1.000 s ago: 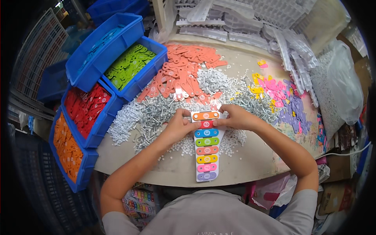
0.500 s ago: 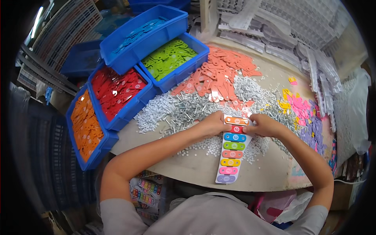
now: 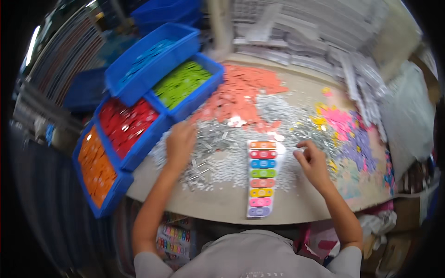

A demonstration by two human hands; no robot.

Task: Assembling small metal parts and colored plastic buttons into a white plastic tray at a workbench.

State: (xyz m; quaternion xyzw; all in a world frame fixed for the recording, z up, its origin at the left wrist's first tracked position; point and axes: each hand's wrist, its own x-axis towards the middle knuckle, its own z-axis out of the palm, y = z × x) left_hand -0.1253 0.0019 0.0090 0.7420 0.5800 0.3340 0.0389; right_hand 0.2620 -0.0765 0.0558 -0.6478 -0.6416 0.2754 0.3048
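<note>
A white strip bearing a column of coloured tabs, orange at its far end and purple at its near end, lies on the table, with neither hand touching it. My left hand is at the small white plastic pieces and metal pins, near the red tray; its fingers are smeared by motion. To the right of the strip, my right hand hovers with thumb and forefinger apart, nothing visible between them. Small white pieces lie scattered around the strip.
Blue trays hold orange tabs, red tabs, green tabs and blue tabs. Salmon tabs are heaped at the back. Pink tabs and purple tabs lie right. White plastic strips line the back edge.
Both hands have let go of the strip, which now lies straighter on the table. My left hand has moved left to the white pieces; my right hand has drawn slightly away. The view has shifted.
</note>
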